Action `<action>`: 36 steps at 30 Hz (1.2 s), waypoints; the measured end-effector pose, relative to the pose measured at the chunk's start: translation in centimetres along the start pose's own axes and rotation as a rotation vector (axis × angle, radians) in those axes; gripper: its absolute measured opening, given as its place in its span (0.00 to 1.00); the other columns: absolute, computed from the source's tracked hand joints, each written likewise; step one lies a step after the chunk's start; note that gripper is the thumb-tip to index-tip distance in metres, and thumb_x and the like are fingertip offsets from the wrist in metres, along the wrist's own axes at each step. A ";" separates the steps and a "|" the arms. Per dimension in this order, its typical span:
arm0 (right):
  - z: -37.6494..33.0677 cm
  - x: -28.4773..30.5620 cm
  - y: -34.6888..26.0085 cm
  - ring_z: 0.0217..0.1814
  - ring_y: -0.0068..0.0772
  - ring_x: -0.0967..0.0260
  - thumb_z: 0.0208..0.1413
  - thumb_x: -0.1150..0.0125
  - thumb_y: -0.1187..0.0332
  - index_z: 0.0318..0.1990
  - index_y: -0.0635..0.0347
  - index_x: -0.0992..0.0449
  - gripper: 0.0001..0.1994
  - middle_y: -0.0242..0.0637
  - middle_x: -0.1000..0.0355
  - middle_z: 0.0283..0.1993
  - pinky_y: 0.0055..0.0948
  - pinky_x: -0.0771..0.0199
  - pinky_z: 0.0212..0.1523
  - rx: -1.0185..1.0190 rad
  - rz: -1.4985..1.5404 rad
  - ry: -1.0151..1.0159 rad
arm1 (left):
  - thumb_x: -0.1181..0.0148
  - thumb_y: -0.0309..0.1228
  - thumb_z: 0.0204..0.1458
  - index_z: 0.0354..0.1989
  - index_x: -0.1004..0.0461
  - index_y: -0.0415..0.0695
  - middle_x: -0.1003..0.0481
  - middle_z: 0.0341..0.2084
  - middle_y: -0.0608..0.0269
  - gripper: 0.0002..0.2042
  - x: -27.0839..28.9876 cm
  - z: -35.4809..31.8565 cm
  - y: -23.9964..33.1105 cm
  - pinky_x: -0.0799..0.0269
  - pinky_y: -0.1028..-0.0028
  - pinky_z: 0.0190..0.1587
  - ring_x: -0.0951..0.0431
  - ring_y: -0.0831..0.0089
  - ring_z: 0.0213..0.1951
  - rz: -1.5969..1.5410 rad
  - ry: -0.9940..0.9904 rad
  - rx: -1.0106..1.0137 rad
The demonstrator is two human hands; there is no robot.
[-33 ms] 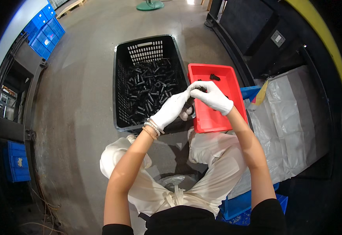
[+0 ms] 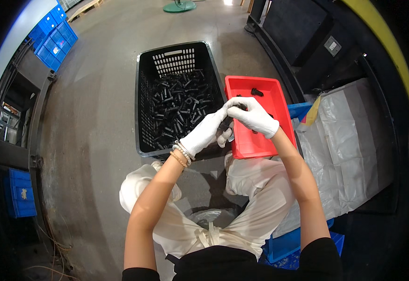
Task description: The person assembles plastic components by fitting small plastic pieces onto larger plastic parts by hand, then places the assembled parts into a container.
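My left hand (image 2: 207,130), in a white glove, is closed around a black bolt (image 2: 225,123); its fingers curl beneath it. Against it, my gloved right hand (image 2: 255,117) pinches a dark piece (image 2: 243,107) between thumb and fingers. Whether this is the same bolt's end or a separate part, I cannot tell. Both hands meet above the gap between a black crate (image 2: 140,103) and a red tray (image 2: 283,112). Many loose black bolts (image 2: 178,105) fill the crate. In the tray lies a black bolt (image 2: 257,92), with others partly hidden behind my right hand.
My knees in white trousers (image 2: 260,182) frame the space before the crate. Grey sheeting (image 2: 340,150) covers something on the right, beside a dark machine (image 2: 303,37). Blue bins (image 2: 57,44) stand at far left, another blue bin (image 2: 22,193) nearer. Cables (image 2: 59,241) lie at lower left.
My left fingers have shifted slightly under the bolt, and more of it shows between my hands. Crate and tray stay in place.
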State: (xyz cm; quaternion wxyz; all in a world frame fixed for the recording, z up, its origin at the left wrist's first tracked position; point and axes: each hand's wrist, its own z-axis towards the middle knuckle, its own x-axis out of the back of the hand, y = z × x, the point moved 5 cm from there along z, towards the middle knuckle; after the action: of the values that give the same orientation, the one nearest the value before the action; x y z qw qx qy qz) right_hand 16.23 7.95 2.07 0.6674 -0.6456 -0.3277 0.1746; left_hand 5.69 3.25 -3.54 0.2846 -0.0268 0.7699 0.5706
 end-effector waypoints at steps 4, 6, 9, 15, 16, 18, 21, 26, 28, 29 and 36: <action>0.1 -0.6 -0.4 0.28 0.16 0.33 0.53 0.46 0.68 0.40 0.63 0.29 0.10 0.27 0.31 0.26 0.18 0.38 0.27 0.017 0.071 0.062 | 0.64 0.51 0.60 0.34 0.36 0.45 0.42 0.12 0.74 0.20 -0.3 -1.1 1.2 0.44 0.81 0.16 0.48 0.83 0.10 -0.079 -0.088 0.050; 0.0 0.0 -0.4 0.29 0.18 0.32 0.53 0.47 0.67 0.42 0.63 0.30 0.12 0.29 0.30 0.27 0.20 0.35 0.30 0.097 -0.216 0.267 | 0.64 0.51 0.60 0.34 0.37 0.46 0.44 0.12 0.75 0.20 -0.8 -1.1 1.4 0.46 0.81 0.15 0.50 0.84 0.09 -0.118 -0.153 0.029; -0.2 0.0 -0.4 0.31 0.24 0.31 0.53 0.50 0.69 0.42 0.64 0.29 0.11 0.35 0.28 0.31 0.23 0.33 0.34 0.088 -0.030 0.207 | 0.63 0.52 0.59 0.37 0.37 0.48 0.47 0.13 0.76 0.19 -0.5 -1.0 2.2 0.50 0.81 0.15 0.53 0.85 0.11 -0.283 0.082 -0.136; -1.1 -1.2 -2.8 0.32 0.38 0.30 0.53 0.50 0.70 0.38 0.63 0.25 0.09 0.43 0.30 0.30 0.29 0.31 0.32 0.362 -0.339 0.299 | 0.61 0.47 0.61 0.43 0.38 0.54 0.42 0.23 0.72 0.12 -0.2 -1.0 3.2 0.42 0.81 0.26 0.44 0.84 0.21 -0.412 0.106 -0.317; -1.1 -1.5 -3.3 0.32 0.38 0.30 0.53 0.50 0.70 0.38 0.63 0.25 0.09 0.43 0.30 0.30 0.29 0.31 0.32 0.362 -0.338 0.297 | 0.61 0.47 0.61 0.43 0.38 0.54 0.42 0.23 0.72 0.12 -0.1 -1.0 3.1 0.42 0.81 0.26 0.44 0.84 0.21 -0.412 0.108 -0.318; -1.5 -2.2 -4.2 0.30 0.40 0.31 0.53 0.49 0.70 0.38 0.62 0.26 0.09 0.41 0.31 0.28 0.31 0.31 0.31 0.414 -0.518 0.329 | 0.61 0.45 0.61 0.45 0.40 0.56 0.42 0.25 0.71 0.11 0.1 -1.1 2.9 0.40 0.81 0.27 0.43 0.84 0.22 -0.425 0.134 -0.325; -1.6 -2.5 -4.4 0.30 0.42 0.32 0.53 0.49 0.70 0.39 0.62 0.27 0.09 0.42 0.32 0.27 0.33 0.32 0.30 0.423 -0.641 0.342 | 0.61 0.41 0.61 0.43 0.42 0.53 0.40 0.24 0.70 0.08 0.3 -1.0 2.9 0.37 0.79 0.25 0.42 0.84 0.19 -0.396 0.165 -0.354; -1.6 -2.5 -4.1 0.30 0.43 0.32 0.53 0.49 0.69 0.41 0.62 0.28 0.11 0.43 0.33 0.27 0.35 0.33 0.30 0.379 -0.650 0.326 | 0.59 0.42 0.61 0.49 0.43 0.51 0.35 0.27 0.68 0.13 0.7 -1.3 2.9 0.36 0.80 0.26 0.37 0.82 0.22 -0.186 0.302 -0.374; -1.6 -2.5 -4.1 0.30 0.43 0.32 0.53 0.49 0.68 0.42 0.62 0.29 0.11 0.43 0.34 0.27 0.36 0.33 0.30 0.389 -0.650 0.322 | 0.59 0.42 0.60 0.52 0.44 0.50 0.34 0.28 0.67 0.15 1.2 -1.1 2.4 0.36 0.81 0.26 0.35 0.82 0.23 -0.131 0.327 -0.365; -1.7 -2.6 -4.3 0.30 0.44 0.32 0.53 0.49 0.69 0.41 0.62 0.29 0.10 0.43 0.34 0.27 0.36 0.33 0.30 0.399 -0.639 0.325 | 0.58 0.42 0.60 0.54 0.44 0.48 0.33 0.29 0.68 0.18 1.6 -1.0 2.1 0.36 0.82 0.26 0.35 0.83 0.24 -0.079 0.376 -0.375; -1.6 -2.9 -4.3 0.30 0.43 0.32 0.52 0.48 0.70 0.40 0.63 0.28 0.09 0.43 0.33 0.27 0.34 0.33 0.30 0.384 -0.604 0.324 | 0.56 0.41 0.59 0.55 0.42 0.44 0.33 0.31 0.68 0.20 1.9 -1.5 1.9 0.36 0.82 0.27 0.35 0.83 0.24 -0.063 0.519 -0.366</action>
State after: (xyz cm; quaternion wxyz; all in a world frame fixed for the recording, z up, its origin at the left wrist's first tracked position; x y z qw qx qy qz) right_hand 14.37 4.39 5.73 0.8404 -0.4026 -0.3547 -0.0761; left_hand 2.85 3.13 -2.53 0.0867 -0.2463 0.7002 0.6645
